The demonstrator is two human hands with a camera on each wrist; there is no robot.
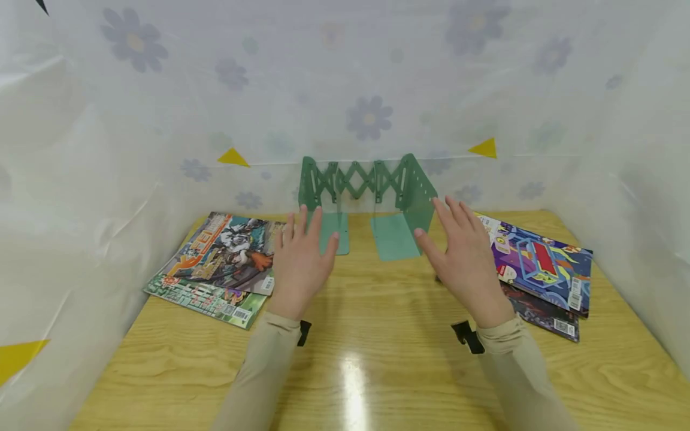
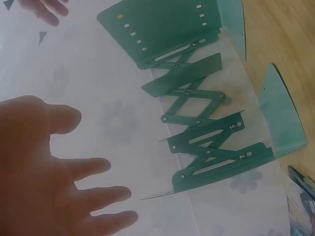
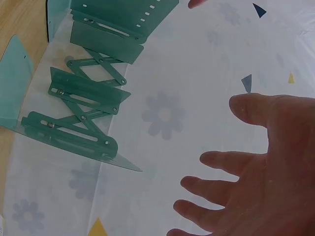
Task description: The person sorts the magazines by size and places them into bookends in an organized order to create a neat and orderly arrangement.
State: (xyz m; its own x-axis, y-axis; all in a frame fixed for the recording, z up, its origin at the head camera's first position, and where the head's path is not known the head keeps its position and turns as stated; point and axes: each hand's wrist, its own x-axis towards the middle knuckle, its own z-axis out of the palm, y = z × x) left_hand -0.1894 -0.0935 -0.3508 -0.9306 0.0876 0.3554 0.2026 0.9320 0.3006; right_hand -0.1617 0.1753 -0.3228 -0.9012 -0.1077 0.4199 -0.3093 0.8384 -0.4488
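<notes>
A green expandable bookend rack (image 1: 358,179) stands at the back of the table, its scissor lattice joining two perforated end plates with flat feet. My left hand (image 1: 302,263) is held in front of its left side, fingers spread and straight, gripping nothing. On the other side my right hand (image 1: 462,257) is likewise spread, near the right end plate, and holds nothing. Both wrist views show the rack (image 2: 197,98) beyond fingertips that stay apart from it. Magazines (image 1: 232,251) overlap beside the left hand; more magazines (image 1: 539,260) lie to the right of the right hand, which partly covers them.
The wooden table (image 1: 372,335) reflects a bright light near its front. Behind it hangs a white sheet (image 1: 302,90) with flower prints and yellow triangles, and similar sheeting encloses both sides. Dark straps (image 1: 468,337) sit at the wrists.
</notes>
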